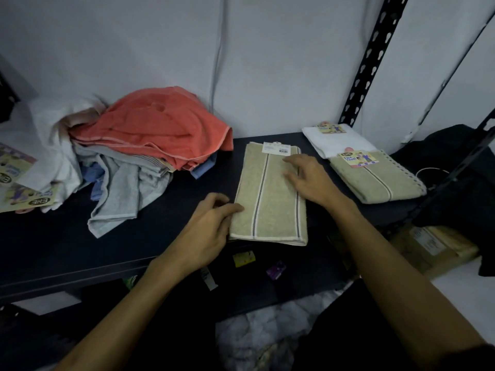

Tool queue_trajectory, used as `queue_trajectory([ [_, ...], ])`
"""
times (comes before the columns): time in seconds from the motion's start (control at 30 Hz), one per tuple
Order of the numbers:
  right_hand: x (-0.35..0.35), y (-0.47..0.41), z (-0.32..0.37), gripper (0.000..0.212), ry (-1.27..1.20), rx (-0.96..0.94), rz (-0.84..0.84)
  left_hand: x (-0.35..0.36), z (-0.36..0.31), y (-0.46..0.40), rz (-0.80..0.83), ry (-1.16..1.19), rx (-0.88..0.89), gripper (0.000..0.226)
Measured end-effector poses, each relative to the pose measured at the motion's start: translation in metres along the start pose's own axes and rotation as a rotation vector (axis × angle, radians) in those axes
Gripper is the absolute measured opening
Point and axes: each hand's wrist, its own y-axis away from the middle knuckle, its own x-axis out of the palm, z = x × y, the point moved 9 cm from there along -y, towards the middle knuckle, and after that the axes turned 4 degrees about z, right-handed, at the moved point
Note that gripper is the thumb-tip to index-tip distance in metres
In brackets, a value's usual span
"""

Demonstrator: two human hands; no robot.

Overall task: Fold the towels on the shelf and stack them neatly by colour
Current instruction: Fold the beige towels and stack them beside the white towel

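A beige towel [267, 199] with dark stripes lies folded lengthwise on the dark shelf [80, 250], a paper tag at its far end. My left hand [206, 234] touches its near left edge with the fingers loosely bent. My right hand [310, 180] rests flat on its right half, fingers spread. To the right lie a folded beige towel [380, 180] and behind it a folded white towel [337, 141], both with labels. At the left sits an unfolded heap: an orange towel [160, 127] on top, grey towels [123, 188], a blue one [203, 168] and white ones [53, 145].
Printed towel labels [16, 183] lie at the far left. A black perforated shelf post [367, 65] rises at the right by the wall. Dark fabric [455, 156] and a cardboard box [434, 245] sit beyond the shelf's right end. Small items and crumpled plastic [267, 336] lie below.
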Motion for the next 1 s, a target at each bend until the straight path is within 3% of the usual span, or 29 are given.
queue_trajectory([
  [0.1, -0.009, 0.057, 0.009, 0.053, -0.079, -0.099, -0.001, 0.012, -0.001, 0.009, 0.181, -0.029, 0.056, 0.065],
  [0.17, 0.000, 0.101, 0.019, 0.060, -0.055, -0.196, 0.092, 0.019, -0.002, 0.016, 0.229, -0.097, 0.082, 0.078],
  [0.23, 0.020, 0.135, 0.021, 0.080, 0.071, -0.217, 0.243, 0.020, -0.003, 0.019, 0.153, -0.193, 0.097, 0.084],
  [0.3, 0.033, 0.149, 0.017, 0.092, 0.270, -0.223, 0.261, 0.018, -0.008, 0.019, 0.029, -0.243, 0.121, 0.074],
  [0.43, 0.020, 0.153, 0.032, 0.061, 0.242, -0.324, 0.043, 0.013, -0.016, 0.022, -0.051, -0.180, 0.203, 0.046],
  [0.53, 0.015, 0.158, 0.053, 0.055, 0.158, -0.418, 0.002, -0.008, -0.020, 0.028, -0.108, -0.146, 0.233, 0.028],
  [0.63, -0.002, 0.165, 0.073, 0.049, -0.057, -0.425, -0.100, -0.033, -0.027, 0.028, -0.104, 0.082, 0.167, 0.012],
  [0.7, -0.019, 0.163, 0.074, 0.037, -0.246, -0.357, -0.194, -0.048, -0.035, 0.024, -0.085, 0.232, 0.144, 0.015],
  [0.83, -0.047, 0.144, 0.072, 0.025, -0.569, -0.266, -0.248, -0.077, -0.052, 0.005, -0.111, 0.260, 0.198, 0.018],
  [1.0, -0.073, 0.102, 0.068, 0.020, -0.691, -0.210, -0.302, -0.095, -0.051, -0.043, -0.083, 0.320, 0.182, 0.021],
])
